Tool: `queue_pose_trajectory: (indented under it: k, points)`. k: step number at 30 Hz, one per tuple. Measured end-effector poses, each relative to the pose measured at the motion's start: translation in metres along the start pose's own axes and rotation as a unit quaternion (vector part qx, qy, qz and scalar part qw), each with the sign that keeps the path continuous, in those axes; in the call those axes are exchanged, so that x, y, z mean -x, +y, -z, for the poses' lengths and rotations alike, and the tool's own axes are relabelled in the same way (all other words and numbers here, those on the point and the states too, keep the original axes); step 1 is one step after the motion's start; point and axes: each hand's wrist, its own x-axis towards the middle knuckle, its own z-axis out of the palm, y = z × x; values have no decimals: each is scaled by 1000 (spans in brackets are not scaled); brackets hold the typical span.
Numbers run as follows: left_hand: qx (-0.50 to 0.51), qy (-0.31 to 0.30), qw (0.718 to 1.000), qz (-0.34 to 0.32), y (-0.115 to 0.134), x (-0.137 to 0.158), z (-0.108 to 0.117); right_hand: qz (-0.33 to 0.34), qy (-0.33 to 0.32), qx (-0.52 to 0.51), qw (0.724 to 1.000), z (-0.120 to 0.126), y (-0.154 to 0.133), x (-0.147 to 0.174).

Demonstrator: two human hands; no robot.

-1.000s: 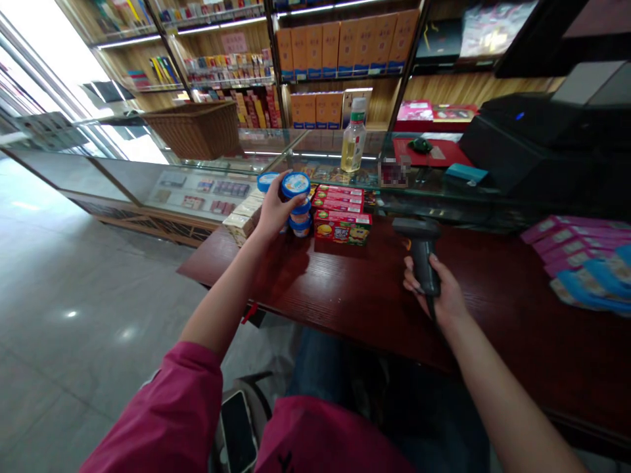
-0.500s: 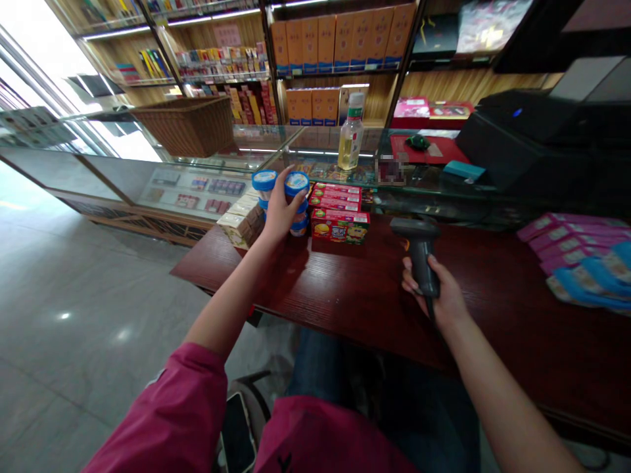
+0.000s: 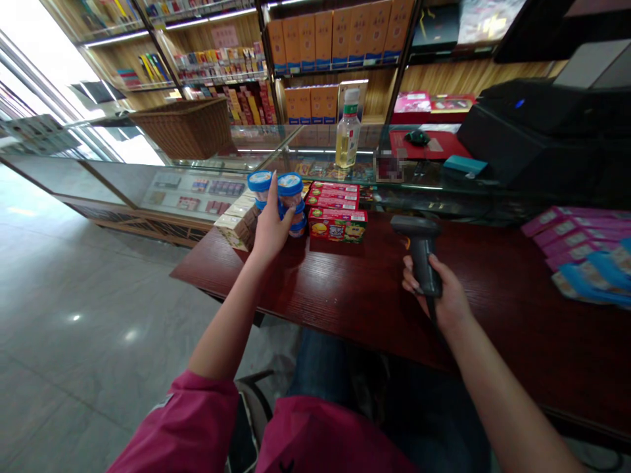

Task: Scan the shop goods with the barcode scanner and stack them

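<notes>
My left hand is closed on a small tub with a blue lid, its index finger between this tub and another blue-lidded tub at its left. More such tubs are stacked below, partly hidden by the hand. In my right hand is a dark handheld barcode scanner, gripped by its handle and held over the brown table. Red snack boxes lie just right of the tubs. Beige-brown packs sit to their left.
On the glass counter behind stand a bottle of yellow drink and a wicker basket. Pink and blue packs lie at the table's right. A dark machine is at the back right.
My left hand has moved slightly left and toward me, and the upper right tub has shifted a little left with it. The right hand with the scanner has hardly moved.
</notes>
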Motion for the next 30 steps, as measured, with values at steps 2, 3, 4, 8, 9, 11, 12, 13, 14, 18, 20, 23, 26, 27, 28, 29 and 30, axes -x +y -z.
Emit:
queue_pose_trajectory:
  k: [2,3,4,8,9,11,12,13,14,18,20,23,26,27,28,29,30]
  points:
    - [-35,34,999,-16,6,13,8,3,-5,6,1000,1,0,1]
    - [-56,54,997,-29,9,17,12,4,-9,10,1000,1,0,1]
    - [-78,67,994,-44,13,18,16,4,-12,14,1000,1,0,2]
    - [-172,16,979,-111,21,4,24,4,-11,15,1000,1,-1,3]
    - [-187,-10,975,-121,21,-2,24,3,-8,13,1000,0,-1,3]
    - [-202,-44,970,-131,19,-12,22,2,-4,11,1000,0,-1,3]
    - [-203,-52,969,-133,17,-16,20,2,-3,10,1000,1,-2,3]
    - [-203,-56,968,-135,14,-19,19,2,-2,9,1000,2,-2,3]
    - [-202,-58,968,-137,11,-20,17,3,-2,6,1000,3,-2,3]
    - [-201,-58,968,-136,4,-23,17,14,0,-5,1000,9,-1,0]
    - [-195,-61,971,-127,4,-23,20,26,0,-8,1000,11,-1,1]
    - [-194,-60,972,-121,15,-19,19,47,10,-25,999,16,-4,5]
    - [-190,-42,969,-152,39,-12,3,85,36,-33,995,26,-12,12]
    - [-177,-37,969,-166,50,-10,-8,110,45,-27,993,32,-15,16]
    - [-155,-43,971,-179,63,-8,-22,133,54,-16,989,38,-18,19]
    - [-125,-58,972,-193,77,-6,-40,155,70,-7,985,44,-22,24]
    - [-90,-82,970,-208,92,-3,-60,172,83,1,981,51,-25,29]
